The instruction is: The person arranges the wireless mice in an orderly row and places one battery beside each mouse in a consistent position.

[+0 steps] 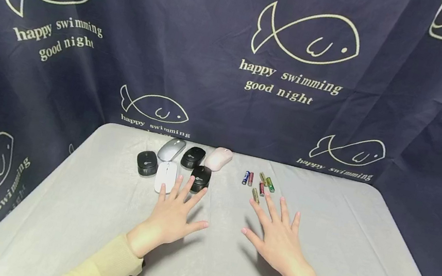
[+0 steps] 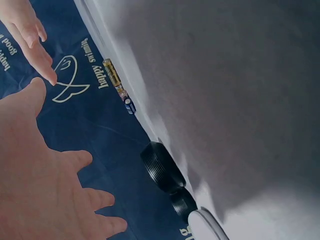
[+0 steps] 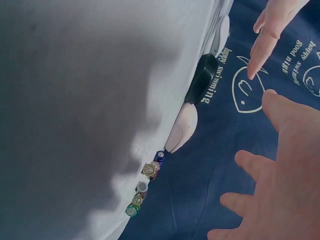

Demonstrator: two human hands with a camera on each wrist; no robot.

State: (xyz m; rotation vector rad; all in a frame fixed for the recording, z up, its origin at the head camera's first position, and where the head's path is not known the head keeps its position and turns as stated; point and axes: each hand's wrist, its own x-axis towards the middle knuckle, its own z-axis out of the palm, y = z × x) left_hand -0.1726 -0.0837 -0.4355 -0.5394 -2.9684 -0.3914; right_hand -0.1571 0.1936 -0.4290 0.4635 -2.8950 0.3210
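Observation:
My left hand (image 1: 169, 217) is spread over the table, palm down, fingers straight and apart. Its fingertips overlap a white computer mouse (image 1: 166, 175) and the nearer black mouse (image 1: 200, 177) in the head view; in the left wrist view the hand (image 2: 50, 175) hovers above the tabletop. On the other side my right hand (image 1: 280, 242) is spread the same way, holding nothing. Its index fingertip is close to a gold battery (image 1: 255, 195). Beyond it lie a red battery (image 1: 262, 188), a blue battery (image 1: 246, 178) and a green battery (image 1: 270, 185), among others.
Behind the white mouse are a grey mouse (image 1: 172, 149), another black mouse (image 1: 193, 157) and a pink mouse (image 1: 219, 159). One more black mouse (image 1: 147, 163) sits at the left. A dark blue curtain (image 1: 221, 84) with fish drawings hangs around the grey-white table (image 1: 359, 261).

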